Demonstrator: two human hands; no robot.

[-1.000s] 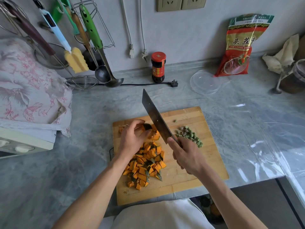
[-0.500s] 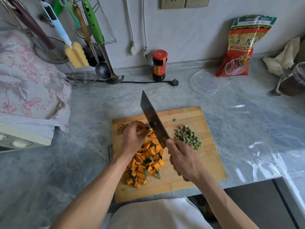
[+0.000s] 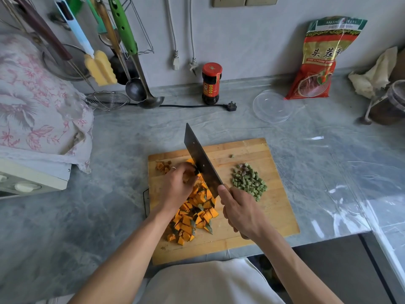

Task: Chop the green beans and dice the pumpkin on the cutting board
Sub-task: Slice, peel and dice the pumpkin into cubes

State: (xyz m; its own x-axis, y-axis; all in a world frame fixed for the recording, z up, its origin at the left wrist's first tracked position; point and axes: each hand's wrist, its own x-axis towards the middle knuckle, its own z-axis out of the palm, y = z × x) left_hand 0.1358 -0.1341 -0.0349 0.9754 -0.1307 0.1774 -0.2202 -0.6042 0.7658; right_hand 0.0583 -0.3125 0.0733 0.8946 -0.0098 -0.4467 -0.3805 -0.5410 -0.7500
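Lowered since before, cleaver point(image 3: 201, 163) meets pumpkin point(image 3: 192, 212) on cutting board point(image 3: 271, 218).

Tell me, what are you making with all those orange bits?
A person is dicing pumpkin on the cutting board. The right hand grips a cleaver, while the left hand holds the pumpkin piece being cut. A pile of pumpkin cubes lies near them, and the chopped green beans sit to the right.

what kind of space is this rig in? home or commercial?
Most likely a small home kitchen: a grey marble-look countertop holding a wooden cutting board, ladles and a strainer hung on a wire wall rack, and a red-capped dark sauce jar by the wall.
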